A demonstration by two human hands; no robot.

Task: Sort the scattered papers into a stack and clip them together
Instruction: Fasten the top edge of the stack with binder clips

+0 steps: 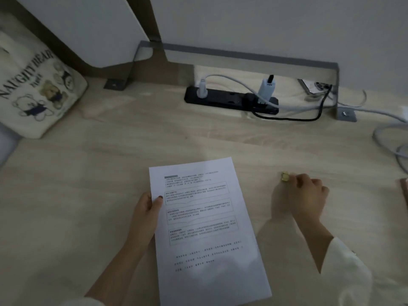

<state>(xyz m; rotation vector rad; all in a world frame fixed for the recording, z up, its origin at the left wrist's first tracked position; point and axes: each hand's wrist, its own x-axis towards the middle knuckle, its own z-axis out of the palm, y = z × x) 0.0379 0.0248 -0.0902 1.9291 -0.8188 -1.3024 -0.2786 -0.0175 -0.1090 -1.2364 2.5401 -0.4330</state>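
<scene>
A stack of white printed papers (205,228) lies in front of me on the light wooden desk (88,195), its edges lined up. My left hand (146,212) grips the stack's left edge, thumb on top of the sheet. To the right of the stack, my right hand (305,195) reaches to a small gold binder clip (285,176) on the desk, and its fingertips pinch the clip's near side.
A black power strip (229,99) with white chargers and cables sits at the back. A phone (313,86) leans in the back right corner. A printed canvas bag (37,89) stands at the left. More cables (388,138) trail along the right edge.
</scene>
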